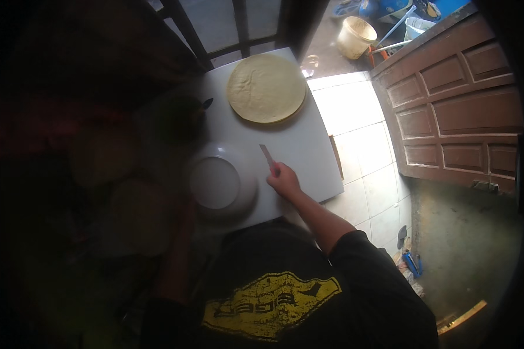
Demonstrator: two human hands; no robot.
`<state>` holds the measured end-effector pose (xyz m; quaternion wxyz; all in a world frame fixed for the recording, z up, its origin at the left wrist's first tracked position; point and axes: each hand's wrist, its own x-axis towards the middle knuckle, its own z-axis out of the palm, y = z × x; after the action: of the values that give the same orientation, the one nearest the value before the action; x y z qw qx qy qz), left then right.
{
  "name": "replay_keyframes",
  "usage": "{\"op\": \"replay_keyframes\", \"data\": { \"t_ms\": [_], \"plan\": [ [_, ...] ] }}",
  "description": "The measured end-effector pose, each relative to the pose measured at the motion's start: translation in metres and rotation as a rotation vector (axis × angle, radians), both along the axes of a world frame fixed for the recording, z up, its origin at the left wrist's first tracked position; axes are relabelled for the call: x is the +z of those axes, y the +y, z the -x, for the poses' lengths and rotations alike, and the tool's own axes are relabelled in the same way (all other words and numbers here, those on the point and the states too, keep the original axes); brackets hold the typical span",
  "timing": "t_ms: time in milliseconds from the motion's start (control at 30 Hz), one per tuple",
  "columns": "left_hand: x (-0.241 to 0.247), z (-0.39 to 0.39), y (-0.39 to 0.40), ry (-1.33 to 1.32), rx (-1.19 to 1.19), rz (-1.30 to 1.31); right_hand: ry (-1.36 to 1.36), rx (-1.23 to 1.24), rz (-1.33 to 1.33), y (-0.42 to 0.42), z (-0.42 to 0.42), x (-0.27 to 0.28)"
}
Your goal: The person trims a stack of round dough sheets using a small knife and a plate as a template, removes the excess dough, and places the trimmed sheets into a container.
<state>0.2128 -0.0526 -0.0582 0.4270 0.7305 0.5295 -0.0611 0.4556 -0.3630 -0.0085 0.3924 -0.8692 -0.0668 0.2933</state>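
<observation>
My right hand (284,180) is closed around the pink handle of a utility knife (268,159), its blade pointing up and away over the white tabletop (305,148). To the left of the knife is an upside-down white bowl (215,183) with its round base facing up. My left hand (185,211) is by the bowl's left side, in deep shadow; its fingers cannot be made out. Farther back on the table lies a stack of thin, round, pale yellow sheets (266,88), perhaps dough.
A dark pointed object (208,104) lies at the table's left. Dim round shapes fill the shadow farther left. Beyond the right edge are a tiled floor (358,148) and a brown panelled wooden door (454,104). A whitish bucket (356,37) stands at the back.
</observation>
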Motion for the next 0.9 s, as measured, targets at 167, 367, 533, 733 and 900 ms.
{"op": "replay_keyframes", "data": {
  "t_ms": [167,367,533,733,900],
  "plan": [
    [0.033,-0.031,-0.018,-0.003,0.039,0.126,0.082,0.038,0.057,0.064,-0.007,-0.014],
    [0.053,-0.040,-0.003,0.087,-0.072,0.227,0.032,0.056,0.163,0.089,0.005,-0.018],
    [0.047,-0.038,-0.001,0.053,-0.071,0.235,-0.044,0.063,0.186,0.091,0.010,-0.014],
    [0.049,-0.038,-0.005,0.071,-0.025,0.235,0.016,0.042,0.227,0.094,0.003,-0.001],
    [0.035,-0.030,0.002,0.097,-0.123,0.198,-0.004,0.070,0.202,0.090,0.001,-0.006]
  ]
}}
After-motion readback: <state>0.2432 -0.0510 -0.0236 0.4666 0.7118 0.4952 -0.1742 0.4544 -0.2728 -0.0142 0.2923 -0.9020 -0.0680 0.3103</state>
